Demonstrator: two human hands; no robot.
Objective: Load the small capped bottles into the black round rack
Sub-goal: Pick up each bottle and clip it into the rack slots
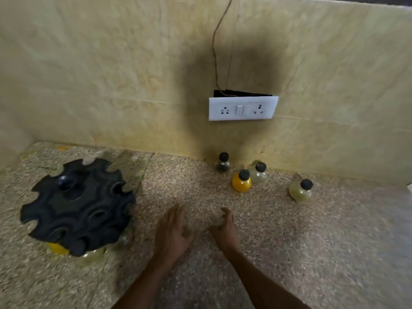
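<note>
The black round rack stands on the speckled counter at the left, its notched rim facing up. Under its near edge hang a yellow bottle and a pale one. Several small black-capped bottles stand near the back wall: a dark one, a yellow one, a clear one and a pale greenish one farther right. My left hand and my right hand hover over the counter in front of the bottles, fingers apart, holding nothing.
A beige tiled wall rises behind the counter. It carries a white socket-and-switch plate with a thin wire running up from it. A side wall closes the corner at the far left.
</note>
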